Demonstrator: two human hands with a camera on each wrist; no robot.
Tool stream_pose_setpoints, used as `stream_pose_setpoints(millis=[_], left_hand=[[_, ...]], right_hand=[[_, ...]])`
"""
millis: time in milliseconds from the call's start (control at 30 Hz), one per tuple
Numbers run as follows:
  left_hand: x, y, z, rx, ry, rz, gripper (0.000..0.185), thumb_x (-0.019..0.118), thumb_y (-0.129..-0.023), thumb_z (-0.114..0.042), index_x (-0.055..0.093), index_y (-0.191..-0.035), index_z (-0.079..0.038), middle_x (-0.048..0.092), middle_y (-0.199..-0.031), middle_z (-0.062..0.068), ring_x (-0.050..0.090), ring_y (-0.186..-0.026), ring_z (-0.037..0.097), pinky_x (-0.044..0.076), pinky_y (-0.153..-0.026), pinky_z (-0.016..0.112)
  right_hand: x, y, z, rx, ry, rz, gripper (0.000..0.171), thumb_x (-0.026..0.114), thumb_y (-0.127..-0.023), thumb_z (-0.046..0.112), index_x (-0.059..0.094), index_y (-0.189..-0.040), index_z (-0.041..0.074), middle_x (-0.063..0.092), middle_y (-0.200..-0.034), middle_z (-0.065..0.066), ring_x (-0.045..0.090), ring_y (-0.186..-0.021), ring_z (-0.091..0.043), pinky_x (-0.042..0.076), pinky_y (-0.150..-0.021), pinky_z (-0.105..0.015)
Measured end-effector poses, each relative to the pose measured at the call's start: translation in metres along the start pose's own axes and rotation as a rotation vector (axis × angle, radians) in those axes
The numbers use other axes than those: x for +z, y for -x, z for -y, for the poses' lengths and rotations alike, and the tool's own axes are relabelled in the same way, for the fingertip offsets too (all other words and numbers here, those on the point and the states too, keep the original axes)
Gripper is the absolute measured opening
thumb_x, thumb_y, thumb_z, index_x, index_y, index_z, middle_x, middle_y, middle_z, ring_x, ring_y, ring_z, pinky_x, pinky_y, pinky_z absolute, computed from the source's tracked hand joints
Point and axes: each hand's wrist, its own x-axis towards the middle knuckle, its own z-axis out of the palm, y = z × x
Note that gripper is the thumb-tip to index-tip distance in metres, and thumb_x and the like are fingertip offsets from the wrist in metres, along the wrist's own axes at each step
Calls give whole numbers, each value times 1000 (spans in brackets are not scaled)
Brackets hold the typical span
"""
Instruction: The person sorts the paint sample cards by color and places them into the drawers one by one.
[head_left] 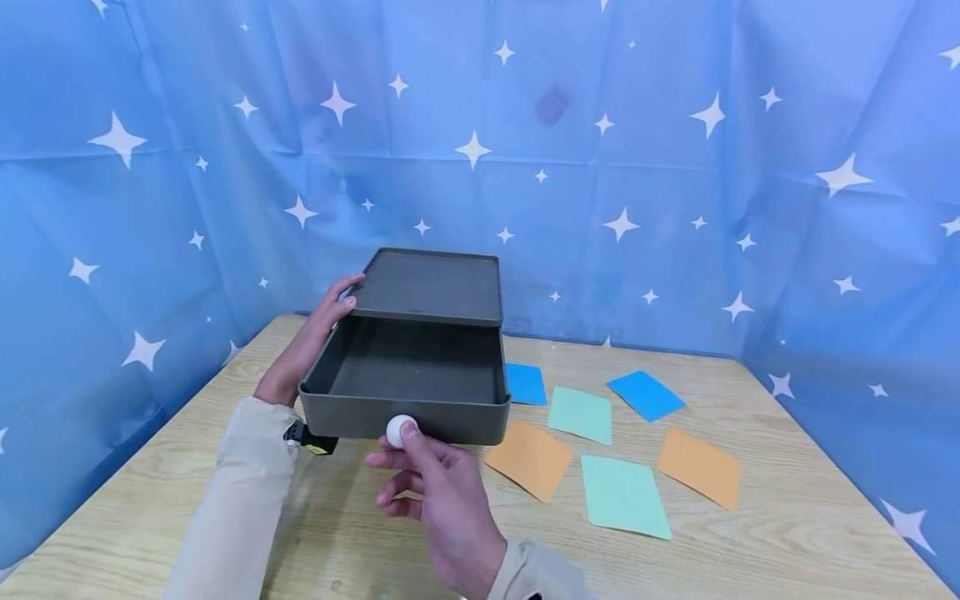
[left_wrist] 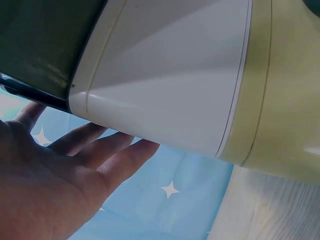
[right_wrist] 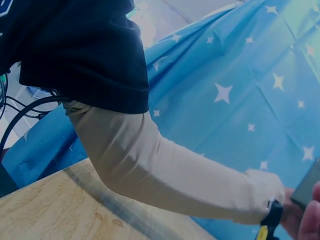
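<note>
A drawer cabinet shows its dark grey top [head_left: 431,283] and a dark grey drawer [head_left: 442,423] pulled out toward me. My right hand [head_left: 450,508] pinches the round white knob [head_left: 400,429] on the drawer's front, thumb on the knob, other fingers loosely bent below. At the cabinet's left side, my left hand [head_left: 318,329] rests with fingers fairly straight against the wall. In the left wrist view, the left hand [left_wrist: 65,170] touches the cabinet beside a white section [left_wrist: 165,80], between a dark section and a yellow section [left_wrist: 290,100]. The cabinet's base is hidden.
Blue [head_left: 647,395], green [head_left: 626,496] and orange [head_left: 700,468] paper squares lie scattered on the wooden table [head_left: 795,533], right of the cabinet. A blue curtain with white stars [head_left: 555,167] encloses the back and sides. A strapped wrist device [head_left: 311,437] sits on the left wrist.
</note>
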Motion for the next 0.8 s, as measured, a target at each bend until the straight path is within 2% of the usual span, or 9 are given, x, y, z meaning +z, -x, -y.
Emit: stream_pose_setpoints(millis=[133, 233, 367, 467, 567, 667, 800], left_hand=[[-1, 0, 0, 4, 2, 0, 61, 30, -105, -54, 12, -161, -38, 1, -170, 2, 12, -152, 39, 19, -117, 72], [-1, 1, 1, 11, -6, -3, 60, 29, -106, -52, 11, -161, -37, 0, -170, 2, 10, -153, 39, 17, -117, 73], [-2, 2, 1, 11, -8, -1, 60, 29, -106, -53, 11, -161, -38, -1, -171, 0, 8, -154, 38, 16, -117, 73], [-2, 1, 2, 15, 3, 7, 60, 30, -105, -53, 12, -161, -38, -1, -171, 0, 11, -153, 39, 19, -116, 72], [-3, 0, 2, 16, 10, 14, 60, 30, -105, -53, 12, -160, -39, 0, -170, 1, 14, -152, 40, 22, -115, 71], [-2, -1, 2, 14, 14, 19, 60, 30, -105, -53, 11, -161, -38, 1, -170, 2, 16, -151, 41, 23, -115, 71], [-2, -1, 2, 19, 19, 18, 60, 30, -106, -52, 11, -161, -38, 1, -170, 2, 16, -151, 41, 23, -115, 71]], right_hand=[[-2, 1, 0, 6, 18, 46, 48, 57, -99, 46, 70, -119, 4, 78, -98, -1, 62, -66, -10, 54, -66, -27], [-6, 3, -4, 39, 44, 125, 45, 58, -100, 43, 70, -117, 4, 77, -96, 0, 63, -66, -9, 55, -64, -26], [-20, 8, -12, 116, 133, 322, 40, 58, -101, 32, 68, -117, -3, 75, -95, -2, 66, -72, -10, 57, -65, -25], [-36, 9, -15, 164, 244, 480, 38, 57, -102, 27, 67, -119, -6, 75, -101, -11, 68, -78, -10, 58, -69, -25], [-52, 7, -15, 178, 310, 586, 40, 57, -102, 27, 65, -121, -7, 75, -106, -12, 70, -82, -7, 59, -72, -24], [-68, 6, -10, 175, 311, 638, 43, 58, -102, 27, 62, -124, -9, 75, -105, -7, 70, -83, -6, 58, -73, -23], [-88, 4, -1, 127, 338, 668, 40, 59, -101, 23, 62, -121, -11, 73, -106, -18, 70, -81, -6, 58, -71, -23]])
